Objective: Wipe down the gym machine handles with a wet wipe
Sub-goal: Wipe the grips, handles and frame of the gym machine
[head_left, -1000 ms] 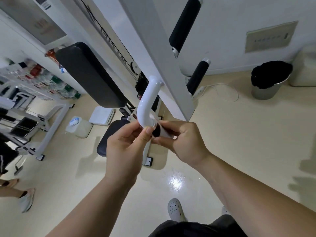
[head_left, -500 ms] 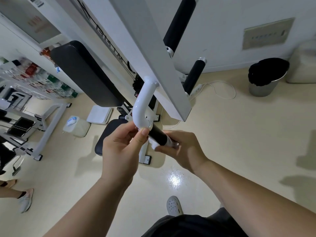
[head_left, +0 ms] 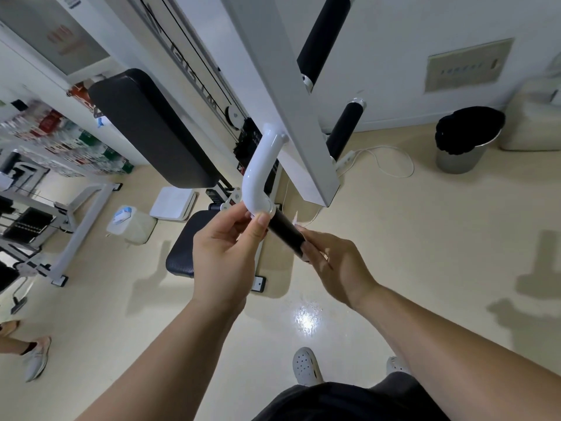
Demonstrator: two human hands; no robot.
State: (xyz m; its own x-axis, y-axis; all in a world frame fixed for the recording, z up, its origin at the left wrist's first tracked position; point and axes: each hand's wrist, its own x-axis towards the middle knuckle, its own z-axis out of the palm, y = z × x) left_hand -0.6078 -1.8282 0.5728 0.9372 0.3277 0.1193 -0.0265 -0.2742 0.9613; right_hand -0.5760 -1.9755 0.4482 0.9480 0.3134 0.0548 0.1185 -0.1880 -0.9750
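A curved white tube comes off the gym machine's white beam and ends in a black foam handle grip. My left hand holds the tube's bend just above the grip, thumb pressed near the joint. My right hand is wrapped round the lower end of the black grip with a white wet wipe, only a small edge of which shows above my fingers. Two more black handle grips, one upper and one lower, stick up behind the beam.
A black back pad and black seat sit left of the handle. On the floor are a wipe tub, a white scale, a cable and a bin. Another person's shoe is at far left.
My right hand slid down the black grip toward its lower end with the wipe, uncovering most of the grip. My left hand stayed on the tube's bend.
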